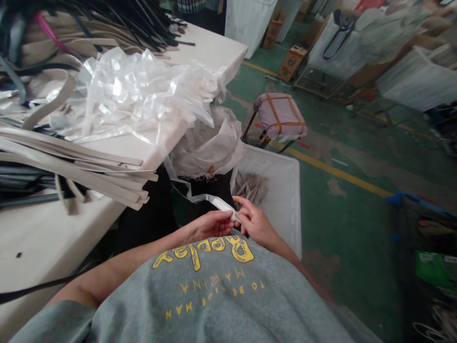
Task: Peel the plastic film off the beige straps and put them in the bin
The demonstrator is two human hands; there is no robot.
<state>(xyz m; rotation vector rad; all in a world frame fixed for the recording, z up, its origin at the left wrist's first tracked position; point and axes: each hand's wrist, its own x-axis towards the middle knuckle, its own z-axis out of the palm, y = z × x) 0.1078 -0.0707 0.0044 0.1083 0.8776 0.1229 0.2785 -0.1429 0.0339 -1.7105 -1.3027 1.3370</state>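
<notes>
Close to my chest, my left hand and my right hand meet on a thin pale strap wrapped in a clear plastic sleeve. Both hands pinch it, fingers closed around its end. The sleeve trails up and left toward the table edge. Below the hands is a white plastic bin holding several beige straps.
A white table on my left carries a stack of beige straps, black straps and a heap of clear plastic wrappers. A padded stool stands on the green floor, with boxes and bags behind it.
</notes>
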